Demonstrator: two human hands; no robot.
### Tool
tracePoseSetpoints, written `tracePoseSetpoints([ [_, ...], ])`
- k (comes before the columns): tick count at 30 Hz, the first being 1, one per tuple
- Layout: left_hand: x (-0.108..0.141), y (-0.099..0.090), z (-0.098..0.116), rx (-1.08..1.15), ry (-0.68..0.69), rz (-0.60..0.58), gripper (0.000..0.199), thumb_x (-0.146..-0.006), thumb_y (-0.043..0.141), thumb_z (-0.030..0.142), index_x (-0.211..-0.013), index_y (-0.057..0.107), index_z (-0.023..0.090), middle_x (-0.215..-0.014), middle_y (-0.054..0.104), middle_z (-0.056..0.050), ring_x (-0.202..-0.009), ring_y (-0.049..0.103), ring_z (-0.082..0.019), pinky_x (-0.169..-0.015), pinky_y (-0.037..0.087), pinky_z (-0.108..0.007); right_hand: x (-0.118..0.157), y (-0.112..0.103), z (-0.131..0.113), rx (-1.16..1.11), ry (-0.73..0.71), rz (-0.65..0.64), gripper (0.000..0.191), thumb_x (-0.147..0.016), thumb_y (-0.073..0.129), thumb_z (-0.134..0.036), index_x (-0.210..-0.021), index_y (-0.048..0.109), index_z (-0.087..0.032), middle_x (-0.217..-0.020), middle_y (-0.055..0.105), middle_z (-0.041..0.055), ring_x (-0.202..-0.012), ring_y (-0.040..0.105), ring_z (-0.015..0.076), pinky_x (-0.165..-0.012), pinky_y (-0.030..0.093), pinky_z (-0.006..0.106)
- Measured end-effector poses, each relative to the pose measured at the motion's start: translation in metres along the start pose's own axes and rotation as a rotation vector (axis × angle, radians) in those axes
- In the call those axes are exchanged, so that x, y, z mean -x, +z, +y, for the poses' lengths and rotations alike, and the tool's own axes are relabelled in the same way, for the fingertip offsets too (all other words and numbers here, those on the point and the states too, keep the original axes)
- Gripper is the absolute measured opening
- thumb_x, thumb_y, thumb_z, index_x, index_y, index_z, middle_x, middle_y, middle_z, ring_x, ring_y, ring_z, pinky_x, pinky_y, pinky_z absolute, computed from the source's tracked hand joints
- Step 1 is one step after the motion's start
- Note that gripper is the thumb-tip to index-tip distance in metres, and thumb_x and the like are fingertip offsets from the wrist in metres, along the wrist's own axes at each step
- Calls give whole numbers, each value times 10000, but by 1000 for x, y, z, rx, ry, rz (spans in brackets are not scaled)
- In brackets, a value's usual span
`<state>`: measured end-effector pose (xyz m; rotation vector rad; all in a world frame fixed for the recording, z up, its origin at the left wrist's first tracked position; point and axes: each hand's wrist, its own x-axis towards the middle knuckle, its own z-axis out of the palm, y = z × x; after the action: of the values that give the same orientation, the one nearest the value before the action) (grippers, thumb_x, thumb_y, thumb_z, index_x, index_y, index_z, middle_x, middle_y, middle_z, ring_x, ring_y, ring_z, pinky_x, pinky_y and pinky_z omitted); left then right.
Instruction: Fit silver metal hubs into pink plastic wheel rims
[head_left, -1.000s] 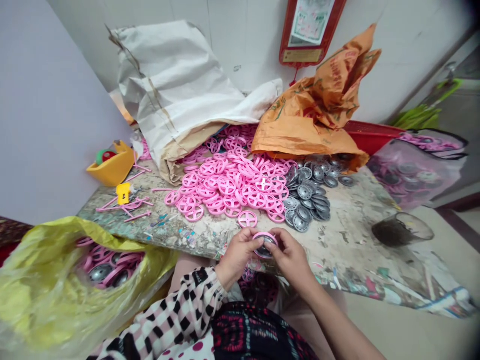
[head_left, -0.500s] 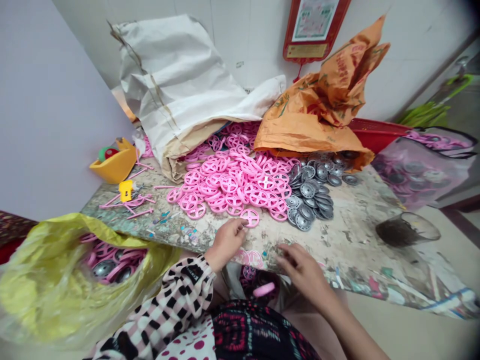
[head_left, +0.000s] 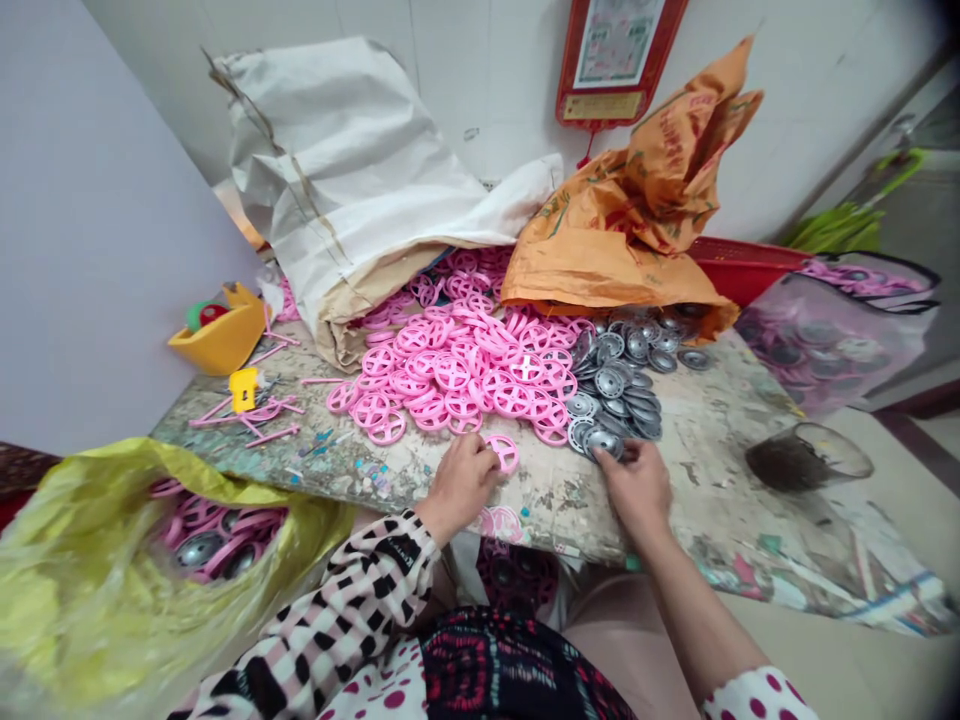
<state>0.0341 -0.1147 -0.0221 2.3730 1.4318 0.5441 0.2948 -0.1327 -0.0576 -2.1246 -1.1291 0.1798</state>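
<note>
My left hand (head_left: 463, 478) is closed on a pink plastic wheel (head_left: 503, 455) at the front of the pink pile, its fingers at the wheel's left rim. My right hand (head_left: 637, 490) grips a grey hubcap-like disc (head_left: 604, 442) between thumb and fingers, at the near end of the grey discs. A heap of pink spoked wheels (head_left: 454, 370) spreads across the middle of the table. Beside it, to the right, lies a pile of silver-grey discs (head_left: 611, 380). Under the table edge, between my knees, a container of pink and grey pieces (head_left: 517, 575) shows partly.
A white sack (head_left: 352, 150) and an orange sack (head_left: 622, 240) lie behind the piles. At left are a yellow holder (head_left: 221, 335), pink rods (head_left: 274, 420) and a yellow bag (head_left: 75, 570) of wheels. A dark cup (head_left: 810, 458) lies at right, near a filled clear bag (head_left: 825, 340).
My right hand has moved up and right from the table's front edge to the grey discs and taken hold of one. A pink wheel falling below the table edge is gone from sight.
</note>
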Motion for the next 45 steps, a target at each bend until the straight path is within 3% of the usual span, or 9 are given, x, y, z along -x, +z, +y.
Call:
tracePoseSetpoints([
  [7, -4, 2, 0, 146, -214, 22, 394, -759, 598, 221, -1147, 548, 175, -1104, 518, -88, -1045, 506, -232, -914, 403, -359, 10, -4, 0, -593, 95, -121, 440, -665, 664, -509, -918, 538, -172, -723, 554, -8, -637, 515, 143, -604, 413, 253],
  [12, -19, 4, 1, 218, -303, -49, 423, -640, 673, 193, -1040, 539, 166, -930, 569, -56, -876, 556, -218, -775, 431, -331, 32, -4, -19, -711, 103, -275, 434, -637, 693, -500, -877, 533, -176, -691, 542, -15, -630, 501, 147, -606, 414, 265],
  [16, -14, 13, 9, 698, -418, -55, 335, -629, 623, 122, -933, 507, 200, -637, 525, 59, -569, 515, -120, -588, 407, -245, 54, -6, -40, -840, 41, -412, 362, -720, 665, -468, -898, 519, -188, -759, 565, 1, -684, 528, 155, -640, 438, 268],
  [20, 0, 14, 22, 1335, -557, -234, 307, -603, 660, 190, -882, 535, 165, -641, 596, 26, -493, 532, -96, -541, 436, -233, 69, -8, -52, -722, -54, -419, 315, -784, 610, -459, -920, 537, -184, -770, 557, 6, -694, 519, 160, -652, 434, 274],
  [23, 9, 10, 30, 1532, -590, -311, 359, -568, 730, 218, -876, 561, 148, -680, 623, 3, -534, 578, -103, -599, 479, -248, 76, -9, -54, -558, -181, -377, 292, -822, 566, -448, -937, 567, -180, -799, 572, 24, -735, 526, 177, -693, 436, 296],
  [28, 16, 11, 36, 1516, -510, -244, 413, -625, 765, 367, -908, 572, 135, -687, 617, -3, -525, 566, -112, -511, 467, -236, 83, -10, -55, -475, -351, -297, 263, -837, 546, -411, -950, 599, -181, -955, 543, 74, -841, 537, 192, -760, 456, 324],
  [32, 17, 9, 39, 1539, -460, -237, 426, -645, 757, 404, -919, 570, 138, -698, 612, 2, -542, 559, -108, -517, 476, -234, 80, -16, -56, -537, -270, -439, 391, -837, 547, -416, -1148, 516, -181, -974, 592, 67, -788, 565, 175, -699, 475, 292],
  [41, 22, 13, 45, 1353, -473, -166, 366, -652, 704, 443, -813, 543, 155, -647, 563, 29, -459, 516, -100, -445, 441, -232, 87, -14, -59, -628, -128, -517, 289, -804, 560, -425, -961, 591, -184, -792, 634, 31, -704, 577, 179, -658, 465, 282],
  [45, 23, 13, 36, 1160, -456, -234, 334, -685, 664, 441, -836, 564, 161, -659, 564, 18, -504, 535, -121, -458, 433, -236, 87, -13, -50, -589, -154, -654, 306, -787, 566, -434, -957, 603, -182, -777, 624, 27, -708, 569, 183, -668, 465, 292],
])
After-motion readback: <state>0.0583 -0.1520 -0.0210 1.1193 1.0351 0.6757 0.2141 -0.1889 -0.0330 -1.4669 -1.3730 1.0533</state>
